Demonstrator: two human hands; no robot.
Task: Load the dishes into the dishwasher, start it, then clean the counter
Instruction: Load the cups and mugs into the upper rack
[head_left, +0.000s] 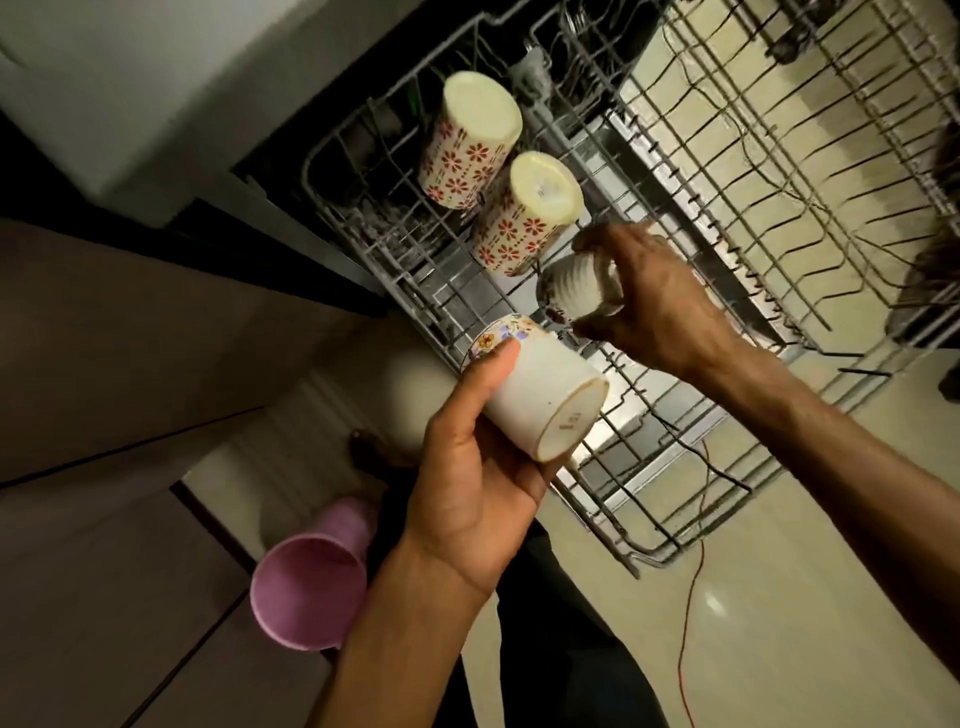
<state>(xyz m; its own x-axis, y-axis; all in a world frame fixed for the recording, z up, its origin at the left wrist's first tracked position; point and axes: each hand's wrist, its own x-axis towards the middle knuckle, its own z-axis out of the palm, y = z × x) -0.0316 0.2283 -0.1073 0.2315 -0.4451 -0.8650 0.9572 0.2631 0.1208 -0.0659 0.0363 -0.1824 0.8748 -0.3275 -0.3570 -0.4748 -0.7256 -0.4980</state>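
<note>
My left hand (467, 483) grips a white mug (545, 400) with a floral rim, held on its side with the base toward me, just over the near edge of the upper dishwasher rack (649, 493). My right hand (654, 301) holds a small ribbed glass (576, 291) upside down over the rack, beside two inverted cream mugs with red flowers (467, 140) (524, 213) that stand in the rack's left side.
The lower rack (779, 156) is pulled out at the right, with dark items at its far edge. A pink plastic cup (311, 582) lies low on the left near the brown cabinet fronts (130, 389). A thin red wire (696, 597) hangs over the pale floor.
</note>
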